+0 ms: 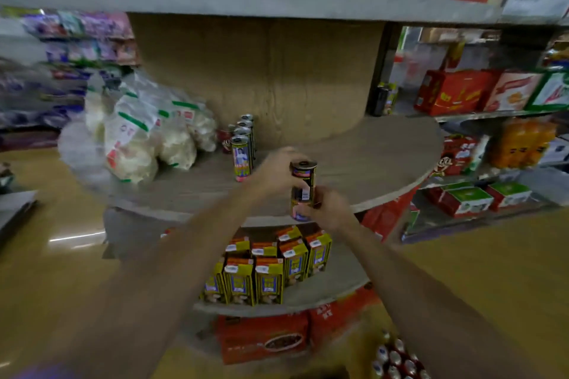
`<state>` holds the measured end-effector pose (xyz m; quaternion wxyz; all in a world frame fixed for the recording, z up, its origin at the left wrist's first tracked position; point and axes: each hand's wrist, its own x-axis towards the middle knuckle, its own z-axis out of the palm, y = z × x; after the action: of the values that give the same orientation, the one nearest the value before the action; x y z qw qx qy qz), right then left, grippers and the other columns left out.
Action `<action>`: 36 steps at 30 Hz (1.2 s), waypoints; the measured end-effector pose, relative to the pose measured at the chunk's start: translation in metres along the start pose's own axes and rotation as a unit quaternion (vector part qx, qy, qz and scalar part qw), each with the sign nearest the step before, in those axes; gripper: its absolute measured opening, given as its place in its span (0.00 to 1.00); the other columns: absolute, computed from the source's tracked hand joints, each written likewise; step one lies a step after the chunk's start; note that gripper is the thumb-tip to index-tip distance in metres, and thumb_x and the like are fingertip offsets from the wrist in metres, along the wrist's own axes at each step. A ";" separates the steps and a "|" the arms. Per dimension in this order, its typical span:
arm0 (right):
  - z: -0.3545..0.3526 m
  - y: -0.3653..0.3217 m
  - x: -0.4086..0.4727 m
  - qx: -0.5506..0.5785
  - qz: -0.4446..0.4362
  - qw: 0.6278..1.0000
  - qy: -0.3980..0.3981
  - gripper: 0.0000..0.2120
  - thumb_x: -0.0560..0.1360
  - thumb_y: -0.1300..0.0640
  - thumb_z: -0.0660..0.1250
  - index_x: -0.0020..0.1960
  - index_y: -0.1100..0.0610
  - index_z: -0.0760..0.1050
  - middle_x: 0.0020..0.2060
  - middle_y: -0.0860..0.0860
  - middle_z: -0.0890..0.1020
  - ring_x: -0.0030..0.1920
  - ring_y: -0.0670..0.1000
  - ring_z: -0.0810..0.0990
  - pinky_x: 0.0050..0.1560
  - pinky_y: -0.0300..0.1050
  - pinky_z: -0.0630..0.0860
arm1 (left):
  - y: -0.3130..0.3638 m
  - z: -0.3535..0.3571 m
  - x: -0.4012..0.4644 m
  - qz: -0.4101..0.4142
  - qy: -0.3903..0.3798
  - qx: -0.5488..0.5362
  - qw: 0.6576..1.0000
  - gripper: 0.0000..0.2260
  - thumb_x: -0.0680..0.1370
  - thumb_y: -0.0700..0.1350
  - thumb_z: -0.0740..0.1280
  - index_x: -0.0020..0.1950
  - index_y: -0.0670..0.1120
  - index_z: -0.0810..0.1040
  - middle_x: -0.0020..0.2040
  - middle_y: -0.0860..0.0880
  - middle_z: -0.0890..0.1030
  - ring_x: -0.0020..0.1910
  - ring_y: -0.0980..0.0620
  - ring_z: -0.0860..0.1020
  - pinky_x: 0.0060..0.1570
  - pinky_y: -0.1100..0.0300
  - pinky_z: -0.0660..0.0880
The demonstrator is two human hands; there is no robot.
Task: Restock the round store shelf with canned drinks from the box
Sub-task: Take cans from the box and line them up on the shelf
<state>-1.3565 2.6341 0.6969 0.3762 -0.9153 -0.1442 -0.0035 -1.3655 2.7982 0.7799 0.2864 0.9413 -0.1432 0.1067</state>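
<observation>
A tall dark can [303,184] with a colourful label is upright in front of the round wooden shelf [354,163]. My left hand [274,174] grips its upper part from the left. My right hand [328,209] grips its lower part from the right. A short row of several matching cans [243,148] stands on the shelf to the left, running back toward the central drum. The box of cans [397,360] shows at the bottom edge, with silver and red can tops.
White snack bags [144,135] fill the shelf's left side. Yellow drink cartons [264,271] stand on the lower round tier, red boxes [264,338] beneath. Straight shelves with red and orange goods [480,144] are at the right. The shelf to the right of the cans is bare wood.
</observation>
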 end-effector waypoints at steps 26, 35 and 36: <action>0.086 -0.050 0.161 0.029 0.161 0.982 0.095 0.28 0.64 0.52 0.79 0.61 0.56 0.76 0.54 0.55 0.83 0.57 0.56 0.80 0.48 0.45 0.74 | -0.147 -0.036 0.126 0.189 -0.099 0.145 0.966 0.10 0.77 0.39 0.66 0.56 0.40 0.81 0.60 0.44 0.81 0.62 0.44 0.76 0.61 0.50 0.70; 0.083 -0.032 0.271 0.053 0.130 0.989 0.052 0.26 0.69 0.51 0.76 0.63 0.59 0.76 0.57 0.58 0.82 0.59 0.59 0.80 0.55 0.50 0.77 | -0.165 -0.059 0.207 0.071 -0.141 0.149 0.976 0.21 0.75 0.31 0.56 0.59 0.44 0.82 0.55 0.44 0.83 0.50 0.46 0.79 0.49 0.55 0.75; 0.085 -0.029 0.281 0.052 0.120 0.990 0.046 0.27 0.69 0.50 0.76 0.63 0.59 0.75 0.57 0.58 0.82 0.59 0.59 0.80 0.54 0.49 0.77 | -0.167 -0.060 0.214 0.056 -0.139 0.151 0.977 0.21 0.75 0.31 0.56 0.59 0.44 0.83 0.54 0.44 0.83 0.46 0.48 0.79 0.45 0.57 0.73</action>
<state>-1.1035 2.7859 0.6886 0.4267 -0.9042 -0.0157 0.0074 -1.1169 2.9205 0.8048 0.1115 0.9698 -0.2168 0.0109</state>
